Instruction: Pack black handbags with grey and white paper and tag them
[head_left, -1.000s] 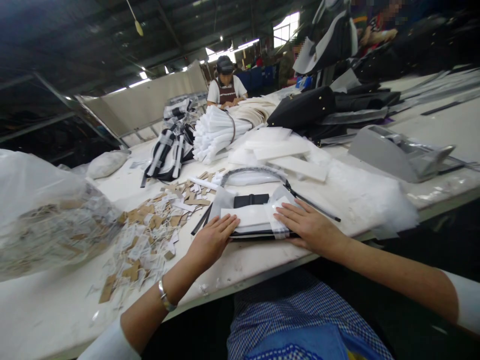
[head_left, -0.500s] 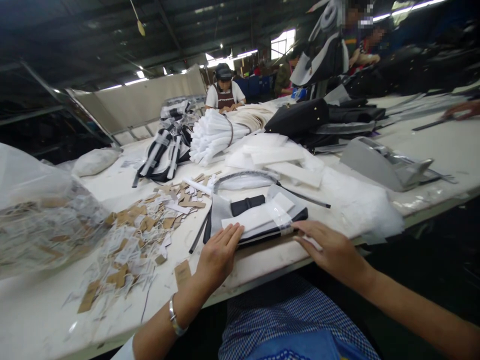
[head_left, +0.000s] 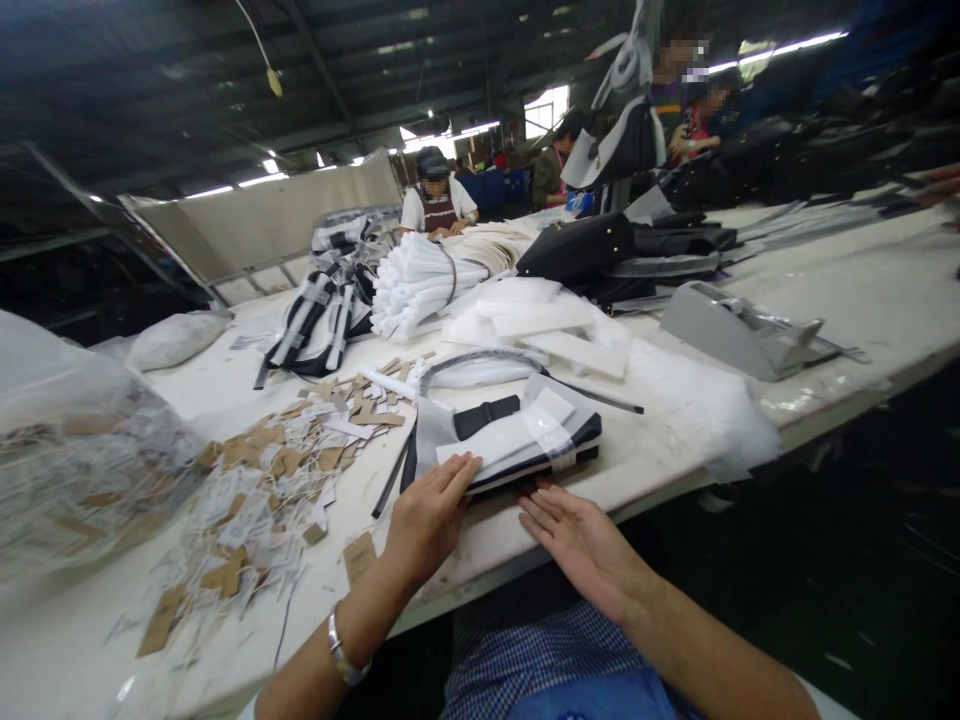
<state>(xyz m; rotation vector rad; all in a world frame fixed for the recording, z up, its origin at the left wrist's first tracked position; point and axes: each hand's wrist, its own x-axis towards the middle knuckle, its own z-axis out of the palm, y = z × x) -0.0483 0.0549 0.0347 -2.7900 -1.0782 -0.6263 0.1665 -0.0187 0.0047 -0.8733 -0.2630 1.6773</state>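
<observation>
A flat black item wrapped with white foam sheet and clear tape point(head_left: 517, 440) lies near the front edge of the white table point(head_left: 862, 290). My left hand point(head_left: 429, 515) rests flat on its left end, fingers stretched out. My right hand point(head_left: 574, 535) lies open at the table edge just in front of the item, fingertips close to its near side and holding nothing.
Scattered brown and white paper tags point(head_left: 270, 480) cover the table to the left, beside a clear plastic bag point(head_left: 75, 450) of them. Behind lie a bundle of white foam tubes point(head_left: 420, 285), foam sheets point(head_left: 540, 320), black bags point(head_left: 592, 250) and a grey tape dispenser point(head_left: 735, 330). Other people work at the far end.
My right hand slid off the top of the wrapped item, went right, then came back to the table edge in front of it. The left hand stayed on the left end.
</observation>
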